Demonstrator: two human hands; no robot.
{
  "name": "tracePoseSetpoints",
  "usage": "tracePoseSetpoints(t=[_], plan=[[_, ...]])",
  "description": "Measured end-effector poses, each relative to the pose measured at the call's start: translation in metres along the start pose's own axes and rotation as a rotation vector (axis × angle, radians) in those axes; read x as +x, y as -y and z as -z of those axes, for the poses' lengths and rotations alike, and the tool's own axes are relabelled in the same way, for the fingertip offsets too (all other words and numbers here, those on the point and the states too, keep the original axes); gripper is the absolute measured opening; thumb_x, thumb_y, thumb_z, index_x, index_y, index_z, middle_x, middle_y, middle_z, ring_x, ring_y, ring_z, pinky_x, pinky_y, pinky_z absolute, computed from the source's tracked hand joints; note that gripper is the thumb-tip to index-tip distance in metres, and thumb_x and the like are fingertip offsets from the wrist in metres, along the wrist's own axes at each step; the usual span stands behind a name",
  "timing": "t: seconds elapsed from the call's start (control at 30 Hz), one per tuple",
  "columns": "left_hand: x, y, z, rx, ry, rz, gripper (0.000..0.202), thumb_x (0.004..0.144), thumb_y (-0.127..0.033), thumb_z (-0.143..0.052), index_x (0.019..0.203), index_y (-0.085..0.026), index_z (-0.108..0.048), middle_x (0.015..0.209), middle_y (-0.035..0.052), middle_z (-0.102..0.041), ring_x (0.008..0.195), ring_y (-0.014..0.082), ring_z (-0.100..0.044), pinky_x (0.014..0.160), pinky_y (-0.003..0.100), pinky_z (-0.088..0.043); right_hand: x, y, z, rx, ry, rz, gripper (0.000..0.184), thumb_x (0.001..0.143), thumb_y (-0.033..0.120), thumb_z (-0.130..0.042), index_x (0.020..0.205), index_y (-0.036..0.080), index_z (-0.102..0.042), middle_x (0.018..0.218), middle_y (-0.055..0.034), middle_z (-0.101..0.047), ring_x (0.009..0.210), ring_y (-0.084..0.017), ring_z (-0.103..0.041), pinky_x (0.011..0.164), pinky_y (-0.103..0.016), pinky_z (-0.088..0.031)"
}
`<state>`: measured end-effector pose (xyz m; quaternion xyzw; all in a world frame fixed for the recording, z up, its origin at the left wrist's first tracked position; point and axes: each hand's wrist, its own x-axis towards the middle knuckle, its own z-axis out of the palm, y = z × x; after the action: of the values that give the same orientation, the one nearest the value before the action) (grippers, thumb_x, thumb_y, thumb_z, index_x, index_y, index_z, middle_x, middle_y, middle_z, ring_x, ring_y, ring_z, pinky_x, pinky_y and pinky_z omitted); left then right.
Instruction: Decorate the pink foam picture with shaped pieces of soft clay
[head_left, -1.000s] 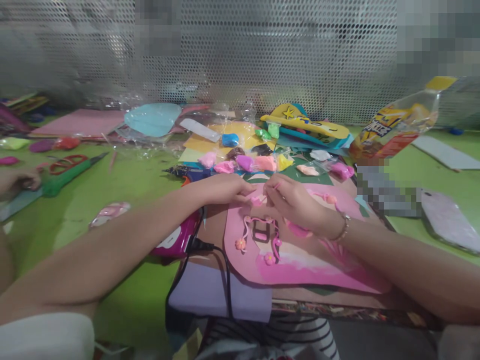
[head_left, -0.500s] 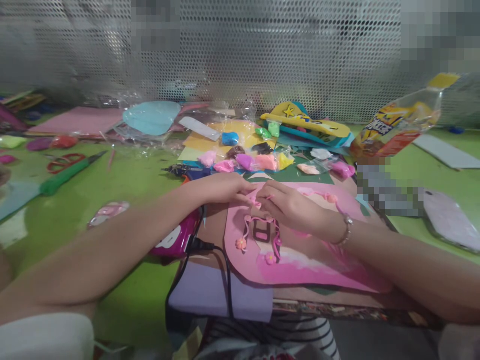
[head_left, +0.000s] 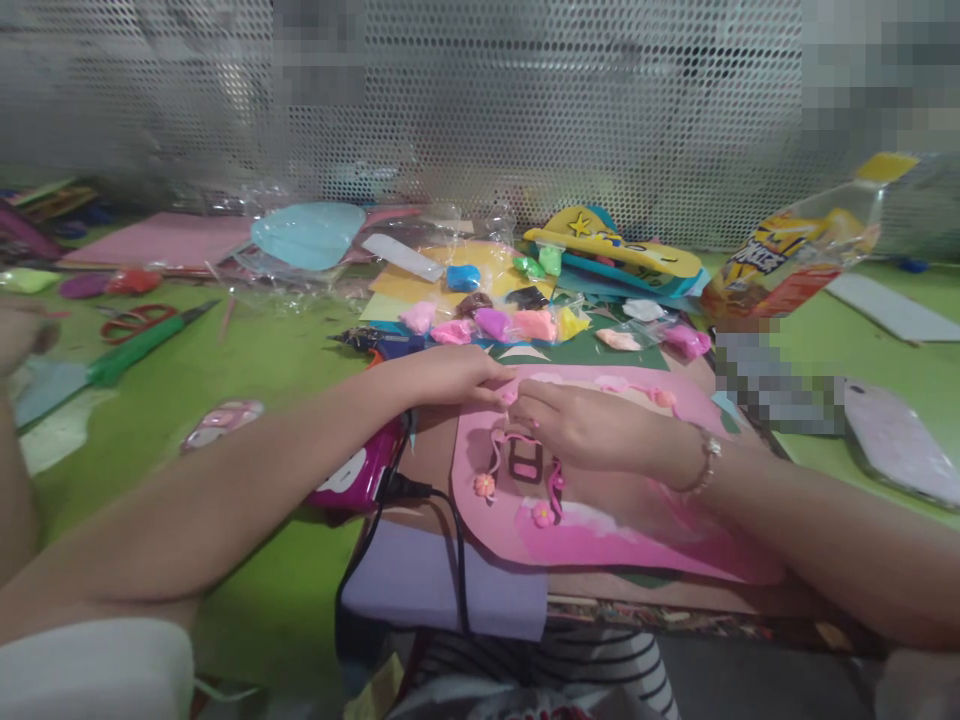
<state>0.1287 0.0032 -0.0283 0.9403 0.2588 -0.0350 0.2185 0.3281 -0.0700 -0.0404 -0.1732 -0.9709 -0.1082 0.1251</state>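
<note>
A pink sole-shaped foam sheet (head_left: 667,540) lies before me, with pink clay strips and small clay flowers (head_left: 484,486) around a brown rectangular outline (head_left: 525,463). My left hand (head_left: 469,378) rests at its upper left edge, fingers stretched out and lying low. Just right of it, my right hand (head_left: 574,415) bends over the sheet, fingers drawn together and tips down at a bit of pink clay (head_left: 509,397) between both hands. The right fingertips partly hide that clay. A beaded bracelet (head_left: 709,460) circles my right wrist.
Bagged coloured clay (head_left: 495,324), a glue gun (head_left: 382,342) and yellow slipper shapes (head_left: 615,245) lie behind. A bottle (head_left: 795,250) and a phone (head_left: 900,440) stand at right. Scissors (head_left: 139,323), a green-handled cutter (head_left: 135,355) and another person's hand (head_left: 22,335) are at left; a black cable (head_left: 457,560) runs nearby.
My right hand has shifted slightly right and its fingers have drawn back from my left fingers. My left hand stays nearly still. The other person's hand comes further into view at left.
</note>
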Motion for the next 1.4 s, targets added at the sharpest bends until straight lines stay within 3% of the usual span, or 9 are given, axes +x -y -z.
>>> tracePoseSetpoints(t=[0.1, 0.23, 0.33, 0.43, 0.6, 0.8, 1.13, 1.27, 1.4], plan=[[0.000, 0.003, -0.001, -0.021, -0.006, -0.004, 0.020, 0.086, -0.035, -0.053, 0.085, -0.017, -0.062, 0.070, -0.0009, -0.056, 0.064, 0.0112, -0.048, 0.057, 0.023, -0.027, 0.002, -0.005, 0.000, 0.157, -0.110, -0.086, 0.022, 0.093, 0.011, -0.030, 0.095, 0.013, -0.052, 0.086, -0.0098, -0.056, 0.077, -0.016, -0.055, 0.066, -0.030, -0.050], [-0.001, 0.009, -0.002, -0.078, 0.017, -0.044, 0.021, 0.087, -0.038, -0.050, 0.086, -0.019, -0.059, 0.068, -0.0022, -0.050, 0.061, 0.0110, -0.044, 0.056, 0.024, -0.026, 0.003, -0.008, 0.005, 0.348, -0.350, -0.365, 0.019, 0.094, 0.013, -0.034, 0.087, 0.016, -0.051, 0.077, -0.0049, -0.055, 0.073, -0.014, -0.054, 0.066, -0.029, -0.048], [-0.001, 0.013, 0.000, -0.103, 0.035, -0.044, 0.019, 0.086, -0.036, -0.050, 0.079, -0.018, -0.054, 0.065, -0.0028, -0.044, 0.058, 0.0105, -0.040, 0.054, 0.024, -0.025, 0.003, -0.008, 0.008, 0.439, -0.421, -0.401, 0.019, 0.094, 0.012, -0.034, 0.086, 0.017, -0.051, 0.073, -0.0027, -0.053, 0.071, -0.013, -0.053, 0.066, -0.028, -0.046], [-0.001, 0.013, 0.004, -0.120, 0.068, -0.001, 0.018, 0.083, -0.034, -0.052, 0.076, -0.017, -0.055, 0.068, -0.0016, -0.046, 0.060, 0.0109, -0.042, 0.056, 0.024, -0.027, 0.002, -0.005, 0.009, 0.463, -0.353, -0.329, 0.017, 0.091, 0.009, -0.036, 0.088, 0.017, -0.051, 0.078, -0.0041, -0.054, 0.075, -0.014, -0.052, 0.068, -0.029, -0.046], [-0.002, 0.010, 0.007, -0.148, 0.108, 0.056, 0.031, 0.083, -0.032, -0.051, 0.109, -0.018, -0.060, 0.069, -0.0022, -0.048, 0.062, 0.0114, -0.041, 0.058, 0.023, -0.030, 0.003, -0.002, 0.005, 0.447, -0.276, -0.242, 0.016, 0.091, 0.009, -0.036, 0.093, 0.016, -0.050, 0.085, -0.0067, -0.054, 0.080, -0.015, -0.053, 0.069, -0.029, -0.048], [-0.003, 0.010, 0.007, -0.161, 0.104, 0.045, 0.039, 0.082, -0.029, -0.051, 0.120, -0.020, -0.057, 0.072, -0.0023, -0.049, 0.064, 0.0114, -0.041, 0.059, 0.022, -0.030, 0.002, -0.001, -0.002, 0.368, -0.233, -0.190, 0.021, 0.089, 0.006, -0.036, 0.097, 0.016, -0.052, 0.091, -0.0083, -0.057, 0.090, -0.017, -0.055, 0.076, -0.032, -0.051], [-0.001, 0.013, 0.004, -0.147, 0.093, 0.037, 0.034, 0.082, -0.032, -0.051, 0.112, -0.018, -0.060, 0.069, -0.0028, -0.046, 0.062, 0.0116, -0.041, 0.058, 0.022, -0.029, 0.001, -0.001, -0.005, 0.359, -0.239, -0.207, 0.022, 0.089, 0.005, -0.036, 0.096, 0.015, -0.054, 0.091, -0.0086, -0.059, 0.091, -0.017, -0.056, 0.078, -0.033, -0.052], [-0.001, 0.013, 0.002, -0.136, 0.070, 0.055, 0.026, 0.081, -0.031, -0.052, 0.101, -0.018, -0.062, 0.066, -0.0030, -0.045, 0.060, 0.0115, -0.041, 0.057, 0.023, -0.027, 0.002, -0.001, -0.004, 0.349, -0.179, -0.200, 0.024, 0.089, 0.005, -0.034, 0.095, 0.014, -0.056, 0.094, -0.0102, -0.059, 0.092, -0.017, -0.057, 0.079, -0.034, -0.052], [-0.001, 0.013, 0.002, -0.124, 0.067, 0.054, 0.020, 0.079, -0.037, -0.056, 0.082, -0.017, -0.058, 0.065, -0.0031, -0.043, 0.058, 0.0111, -0.041, 0.055, 0.024, -0.027, 0.004, 0.000, -0.002, 0.320, -0.172, -0.147, 0.026, 0.091, 0.007, -0.033, 0.094, 0.012, -0.058, 0.090, -0.0107, -0.059, 0.086, -0.017, -0.057, 0.071, -0.033, -0.054]])
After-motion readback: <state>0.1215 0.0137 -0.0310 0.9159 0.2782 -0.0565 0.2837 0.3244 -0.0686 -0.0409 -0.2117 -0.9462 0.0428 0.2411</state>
